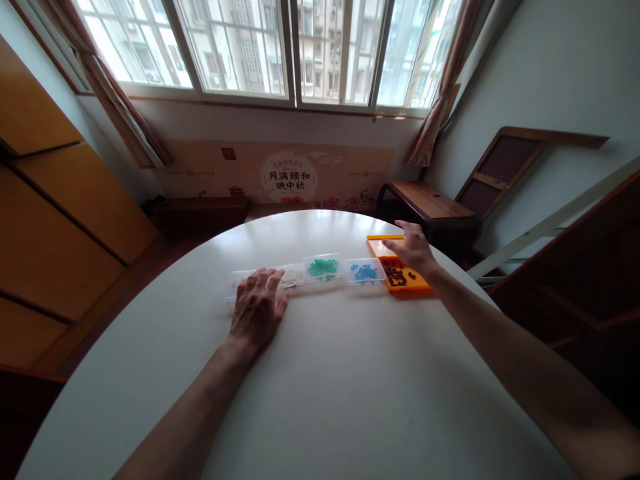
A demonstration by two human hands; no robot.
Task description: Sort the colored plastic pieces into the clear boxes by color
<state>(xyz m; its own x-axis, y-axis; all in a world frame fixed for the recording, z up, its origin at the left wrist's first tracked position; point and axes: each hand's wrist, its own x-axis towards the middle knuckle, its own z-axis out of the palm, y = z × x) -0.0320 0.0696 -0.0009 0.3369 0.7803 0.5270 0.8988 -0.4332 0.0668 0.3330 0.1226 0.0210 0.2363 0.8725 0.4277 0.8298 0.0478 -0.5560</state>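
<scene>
My left hand (257, 303) rests over a clear plastic box (293, 276) at the left end of a row, its fingers stretched out and hiding part of the contents. Beside that stands a clear box with small green pieces (323, 267). Further right is a clear box with small blue pieces (365, 272). An orange case (410, 285) lies open at the right end, with dark brown pieces (397, 276) in its near half. Above this case hovers my right hand (413, 250), fingers apart, with nothing visible in it.
The boxes stand on a round white table (320, 387). Behind its far edge are a wooden bench (425, 200) and a wall with a printed banner (290, 177) below the windows. An orange-brown cabinet (65, 227) stands on the left.
</scene>
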